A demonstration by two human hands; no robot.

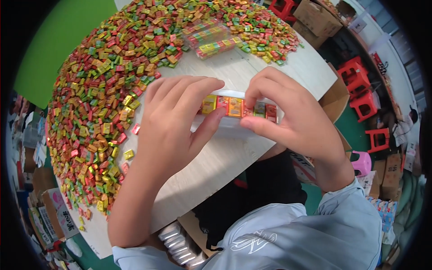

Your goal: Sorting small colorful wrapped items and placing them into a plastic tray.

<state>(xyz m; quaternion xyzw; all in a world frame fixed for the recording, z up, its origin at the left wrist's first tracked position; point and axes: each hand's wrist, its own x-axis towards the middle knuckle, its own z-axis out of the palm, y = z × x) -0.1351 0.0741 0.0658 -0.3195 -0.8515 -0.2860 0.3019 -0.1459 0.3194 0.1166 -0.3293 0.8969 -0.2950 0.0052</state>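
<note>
A clear plastic box (pixel 231 122) sits between my two hands above the pale table, with a row of small wrapped candies (pixel 236 107) in yellow, red, orange and green along its top. My left hand (pixel 173 114) curls round the box's left end, its thumb tip against a red candy. At the other end, my right hand (pixel 285 105) bends its index finger down onto the row, while its thumb presses the near side. Part of the box is hidden behind my fingers. Filled clear packs of candies (pixel 215 47) lie on the table beyond.
Loose wrapped candies (pixel 96 103) heap over the table's left and far sides. The bare tabletop (pixel 189 193) curves toward me. Below the edge, clear plastic boxes (pixel 177 243) are stacked in a carton. Red stools (pixel 355 76), a pink stool (pixel 361 163) and cardboard boxes (pixel 317 20) stand at right.
</note>
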